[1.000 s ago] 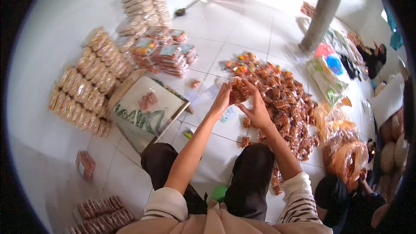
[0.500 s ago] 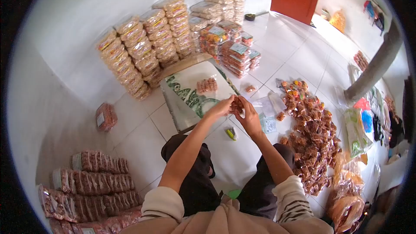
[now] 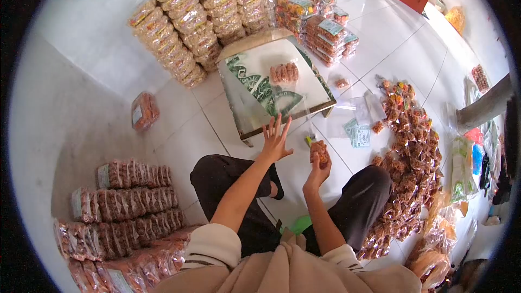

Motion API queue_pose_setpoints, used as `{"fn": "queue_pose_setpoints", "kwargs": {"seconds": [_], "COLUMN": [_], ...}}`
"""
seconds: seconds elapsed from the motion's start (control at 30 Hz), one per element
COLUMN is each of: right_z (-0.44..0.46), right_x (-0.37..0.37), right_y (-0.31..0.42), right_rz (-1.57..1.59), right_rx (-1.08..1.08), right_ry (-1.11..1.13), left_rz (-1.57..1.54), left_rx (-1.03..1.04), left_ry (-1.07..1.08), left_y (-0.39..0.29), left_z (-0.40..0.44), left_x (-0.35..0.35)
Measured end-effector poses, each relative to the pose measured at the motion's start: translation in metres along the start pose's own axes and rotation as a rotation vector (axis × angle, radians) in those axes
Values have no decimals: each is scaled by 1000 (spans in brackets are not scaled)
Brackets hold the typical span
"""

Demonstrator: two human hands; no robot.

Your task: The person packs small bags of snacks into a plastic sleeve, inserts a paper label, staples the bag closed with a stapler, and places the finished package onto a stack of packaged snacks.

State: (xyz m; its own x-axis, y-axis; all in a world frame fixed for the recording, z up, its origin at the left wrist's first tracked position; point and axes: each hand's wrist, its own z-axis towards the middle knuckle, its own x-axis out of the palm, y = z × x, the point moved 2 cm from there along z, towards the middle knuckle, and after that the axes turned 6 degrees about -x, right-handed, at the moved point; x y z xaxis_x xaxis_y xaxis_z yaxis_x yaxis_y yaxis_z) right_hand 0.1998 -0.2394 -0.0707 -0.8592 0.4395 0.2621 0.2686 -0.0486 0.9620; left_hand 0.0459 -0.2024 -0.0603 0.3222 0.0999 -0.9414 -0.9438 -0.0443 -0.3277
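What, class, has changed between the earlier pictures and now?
The left hand let go of the brown snacks and moved left, open, to the near edge of the low table; the right hand alone holds them, drawn back. The bundle on the table and the heap stayed put.

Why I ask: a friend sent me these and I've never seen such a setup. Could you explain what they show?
There is no machine here, just a person's two bare hands. Every picture comes from one camera worn on the head, looking forward and down, so you share the wearer's view. The left hand is spread open by the near edge of a low table; whether it touches is hard to tell. The right hand holds brown snack pieces. On the table lies a cluster of similar pieces. A long heap of small wrapped snacks covers the floor to the right, and tall stacks of packed bags stand beyond the table.
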Motion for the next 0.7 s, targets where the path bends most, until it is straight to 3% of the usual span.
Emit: {"fn": "queue_pose_setpoints", "kwargs": {"seconds": [0.1, 0.23, 0.4, 0.47, 0.6, 0.7], "right_z": [-17, -15, -2, -4, 5, 27], "right_x": [-3, 8, 14, 22, 44, 61], "right_y": [-9, -19, -26, -12, -2, -12], "right_rz": [17, 87, 5, 144, 257, 81], "right_rx": [212, 292, 287, 309, 313, 245], "right_ry": [37, 134, 176, 305, 360, 345], "left_rz": [0, -109, -159, -236, -292, -366], "left_rx": [-19, 56, 90, 102, 95, 111], "left_ry": [-97, -205, -214, -215, -224, -242], "left_y": [-5, -6, -4, -4, -7, -7], "left_z": [-2, 2, 6, 6, 4, 8], "left_x": [5, 2, 0, 1, -4, -4]}}
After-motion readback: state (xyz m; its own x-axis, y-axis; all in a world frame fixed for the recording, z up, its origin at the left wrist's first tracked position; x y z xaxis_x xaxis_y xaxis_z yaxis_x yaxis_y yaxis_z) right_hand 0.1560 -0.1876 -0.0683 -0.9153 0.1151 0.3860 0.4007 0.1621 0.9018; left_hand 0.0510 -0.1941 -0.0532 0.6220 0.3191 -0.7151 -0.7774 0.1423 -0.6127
